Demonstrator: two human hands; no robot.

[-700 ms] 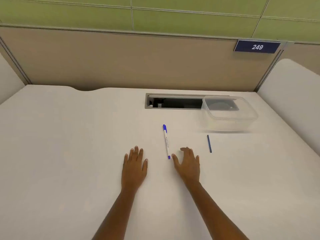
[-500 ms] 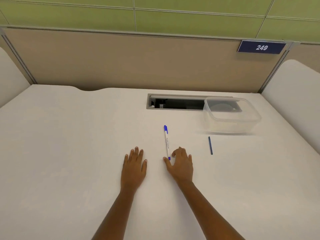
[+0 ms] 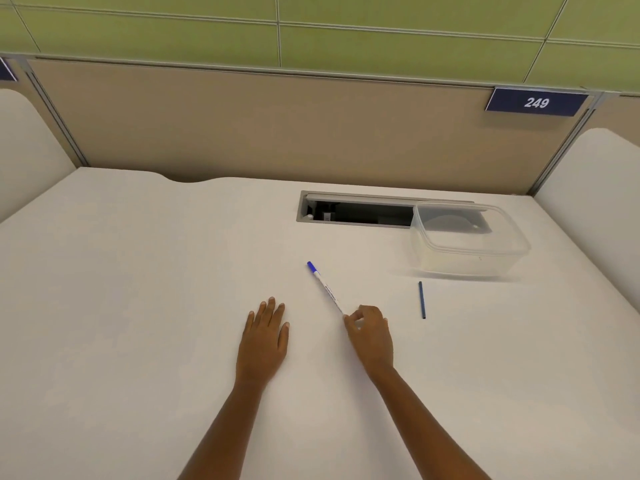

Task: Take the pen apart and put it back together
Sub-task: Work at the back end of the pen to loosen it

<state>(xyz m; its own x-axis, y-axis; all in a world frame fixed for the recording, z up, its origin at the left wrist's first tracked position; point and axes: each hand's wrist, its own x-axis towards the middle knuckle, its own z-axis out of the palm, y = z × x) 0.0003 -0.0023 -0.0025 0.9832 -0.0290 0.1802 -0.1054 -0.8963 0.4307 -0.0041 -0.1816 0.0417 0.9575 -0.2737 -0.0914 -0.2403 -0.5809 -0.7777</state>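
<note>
A white pen (image 3: 325, 287) with a blue cap end lies at a slant on the white desk (image 3: 138, 306), blue end pointing away to the left. My right hand (image 3: 370, 336) pinches the pen's near end between thumb and fingertips; that tip is hidden by the fingers. My left hand (image 3: 264, 337) rests flat on the desk, palm down and fingers apart, a short way left of the pen, holding nothing. A thin dark blue stick (image 3: 421, 299), like a pen part, lies alone to the right of my right hand.
A clear plastic container (image 3: 467, 242) stands at the back right, partly over an open cable slot (image 3: 353, 213) in the desk. A beige partition (image 3: 277, 126) with a "249" sign (image 3: 536, 102) closes off the back. White side panels flank the desk.
My right hand went from open beside the pen to pinching its near end. That end has swung to the right, so the pen now lies slanted. The left hand stayed put.
</note>
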